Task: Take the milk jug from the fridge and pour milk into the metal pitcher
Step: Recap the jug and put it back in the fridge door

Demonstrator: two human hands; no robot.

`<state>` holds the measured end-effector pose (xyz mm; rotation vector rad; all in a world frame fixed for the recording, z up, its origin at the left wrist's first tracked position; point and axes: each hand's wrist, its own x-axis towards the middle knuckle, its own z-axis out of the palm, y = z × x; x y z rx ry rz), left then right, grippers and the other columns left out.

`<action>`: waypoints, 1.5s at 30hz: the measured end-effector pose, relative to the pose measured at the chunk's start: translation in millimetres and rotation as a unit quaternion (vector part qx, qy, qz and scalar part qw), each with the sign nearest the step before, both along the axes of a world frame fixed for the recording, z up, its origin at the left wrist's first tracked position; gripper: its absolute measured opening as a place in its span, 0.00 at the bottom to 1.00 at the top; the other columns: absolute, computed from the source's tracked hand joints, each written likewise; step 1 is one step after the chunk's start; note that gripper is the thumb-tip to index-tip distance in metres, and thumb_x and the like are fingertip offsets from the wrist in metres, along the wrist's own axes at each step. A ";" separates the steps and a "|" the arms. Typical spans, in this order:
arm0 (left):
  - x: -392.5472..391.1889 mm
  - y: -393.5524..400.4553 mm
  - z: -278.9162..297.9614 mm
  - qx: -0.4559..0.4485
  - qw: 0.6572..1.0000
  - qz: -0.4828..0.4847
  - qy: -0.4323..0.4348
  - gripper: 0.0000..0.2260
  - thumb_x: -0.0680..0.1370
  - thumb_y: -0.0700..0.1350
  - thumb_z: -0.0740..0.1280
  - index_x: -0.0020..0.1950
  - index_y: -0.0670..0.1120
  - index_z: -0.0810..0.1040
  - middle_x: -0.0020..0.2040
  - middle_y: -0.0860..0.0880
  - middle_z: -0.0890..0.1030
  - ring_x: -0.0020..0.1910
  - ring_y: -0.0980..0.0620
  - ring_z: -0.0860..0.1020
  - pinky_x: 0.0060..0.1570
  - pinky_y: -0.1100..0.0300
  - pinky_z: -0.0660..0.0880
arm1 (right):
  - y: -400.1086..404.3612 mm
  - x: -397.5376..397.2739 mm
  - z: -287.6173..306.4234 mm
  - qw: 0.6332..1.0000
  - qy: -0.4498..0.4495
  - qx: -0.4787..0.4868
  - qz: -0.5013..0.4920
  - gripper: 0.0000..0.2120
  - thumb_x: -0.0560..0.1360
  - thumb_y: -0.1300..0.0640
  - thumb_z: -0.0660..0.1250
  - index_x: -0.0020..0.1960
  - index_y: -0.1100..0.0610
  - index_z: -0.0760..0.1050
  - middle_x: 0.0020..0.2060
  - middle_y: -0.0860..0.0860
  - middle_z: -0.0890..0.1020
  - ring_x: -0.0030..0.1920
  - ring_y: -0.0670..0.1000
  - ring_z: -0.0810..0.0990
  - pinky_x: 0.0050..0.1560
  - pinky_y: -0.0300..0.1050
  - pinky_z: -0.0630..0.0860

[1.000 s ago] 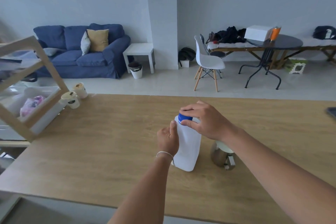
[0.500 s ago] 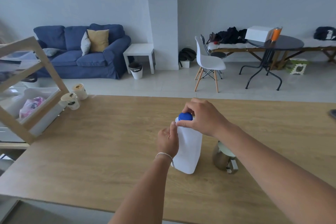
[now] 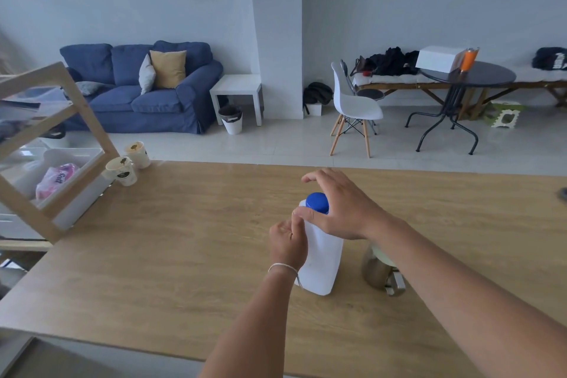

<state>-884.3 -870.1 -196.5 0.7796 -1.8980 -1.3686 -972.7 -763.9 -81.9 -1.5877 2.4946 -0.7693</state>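
Head view: white plastic milk jug (image 3: 322,258) upright near the middle of the wooden countertop (image 3: 171,242), blue screw cap (image 3: 317,202) on. Left hand (image 3: 287,244) curled round the jug's left side, thumb up against its shoulder. Right hand (image 3: 340,209) over the cap, thumb and fingers pinching its rim, index finger lifted and spread. Metal pitcher (image 3: 379,273) just right of the jug, partly hidden under the right forearm. Two paper cups (image 3: 127,164) far left.

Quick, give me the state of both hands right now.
Left hand: closed, gripping the side of the milk jug.
Right hand: closed on the blue cap, thumb and fingers around it.
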 end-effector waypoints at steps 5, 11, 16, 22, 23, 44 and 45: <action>0.6 -0.2 -1.1 0.006 1.000 -0.006 0.003 0.25 0.75 0.65 0.54 0.28 0.47 0.56 0.23 0.54 0.58 0.24 0.55 0.57 0.26 0.63 0.57 | 7.8 -7.7 13.7 0.992 -0.003 0.100 0.074 0.21 0.82 0.51 0.63 0.75 0.47 0.70 0.75 0.41 0.69 0.75 0.44 0.65 0.71 0.39 0.60; 0.2 1.1 0.3 0.017 1.000 0.000 -0.013 0.25 0.76 0.63 0.55 0.28 0.47 0.56 0.23 0.55 0.57 0.24 0.55 0.57 0.26 0.63 0.57 | 4.8 -5.2 10.0 0.994 0.050 0.087 0.045 0.12 0.81 0.50 0.64 0.57 0.57 0.79 0.51 0.49 0.83 0.52 0.53 0.79 0.56 0.53 0.77; 0.7 3.2 3.0 0.020 1.000 -0.001 -0.012 0.25 0.81 0.57 0.57 0.28 0.48 0.55 0.22 0.56 0.57 0.24 0.56 0.56 0.25 0.65 0.57 | 3.4 1.7 5.7 0.996 0.079 0.044 0.005 0.15 0.79 0.44 0.64 0.49 0.56 0.80 0.38 0.48 0.82 0.40 0.52 0.76 0.44 0.48 0.74; -0.5 2.9 4.2 0.023 1.000 0.014 -0.007 0.25 0.83 0.53 0.58 0.28 0.49 0.54 0.22 0.56 0.56 0.24 0.56 0.56 0.26 0.63 0.55 | -7.8 14.4 1.3 0.993 0.082 0.020 -0.088 0.21 0.77 0.45 0.68 0.33 0.57 0.68 0.26 0.50 0.70 0.34 0.56 0.70 0.35 0.47 0.65; 0.2 2.6 5.4 0.023 1.000 0.013 -0.004 0.25 0.83 0.52 0.58 0.28 0.48 0.54 0.22 0.56 0.56 0.24 0.55 0.56 0.26 0.63 0.55 | -9.4 16.5 0.9 0.992 0.085 0.017 -0.094 0.22 0.77 0.45 0.68 0.32 0.56 0.66 0.26 0.50 0.69 0.33 0.56 0.69 0.35 0.47 0.64; 118.3 -65.2 32.7 0.015 0.991 -0.112 -0.072 0.11 0.74 0.53 0.70 0.40 0.47 0.78 0.30 0.58 0.75 0.30 0.59 0.71 0.32 0.66 0.68 | -31.3 49.7 -62.1 0.951 -0.298 -0.082 0.025 0.39 0.64 0.38 0.81 0.72 0.42 0.71 0.68 0.38 0.77 0.70 0.41 0.74 0.72 0.54 0.72; 131.9 -68.7 36.1 0.011 0.991 -0.107 -0.078 0.10 0.73 0.54 0.70 0.40 0.48 0.79 0.31 0.59 0.75 0.30 0.59 0.72 0.32 0.66 0.68 | -38.6 57.6 -62.5 0.948 -0.303 -0.087 0.042 0.37 0.65 0.40 0.81 0.71 0.42 0.73 0.67 0.38 0.79 0.68 0.42 0.76 0.70 0.54 0.73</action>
